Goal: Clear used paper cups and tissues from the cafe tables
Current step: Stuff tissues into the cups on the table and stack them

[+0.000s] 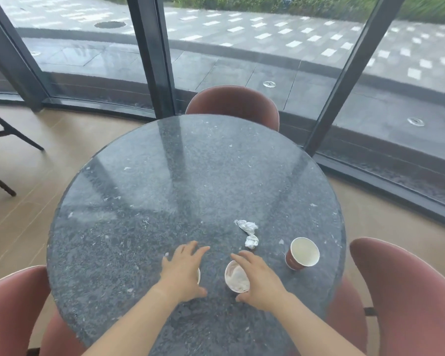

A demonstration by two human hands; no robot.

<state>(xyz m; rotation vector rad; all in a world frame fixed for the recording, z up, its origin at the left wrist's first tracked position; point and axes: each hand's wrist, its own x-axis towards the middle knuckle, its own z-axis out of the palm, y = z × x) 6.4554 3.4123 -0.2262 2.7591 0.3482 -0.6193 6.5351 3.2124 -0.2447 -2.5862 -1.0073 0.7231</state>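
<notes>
On the surface (pixel 165 188), nothing looks cleared: right hand (pixel 261 281) brackets the stained cup (pixel 238 277), grip unclear; left hand (pixel 181 272) spread over a half-hidden cup (pixel 198 275) left of it; tissues (pixel 249 233) beyond it, red cup (pixel 303 253) right of it.

Speckled dark-grey table (pixel 165 188), dusky-pink chairs (pixel 231 101), white tissues (pixel 248 231), red cup (pixel 302 253), apparently cream inside.

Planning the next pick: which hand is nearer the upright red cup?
Right. The right hand is just left of the red cup; the left hand is farther left, beyond a stained cup.
</notes>
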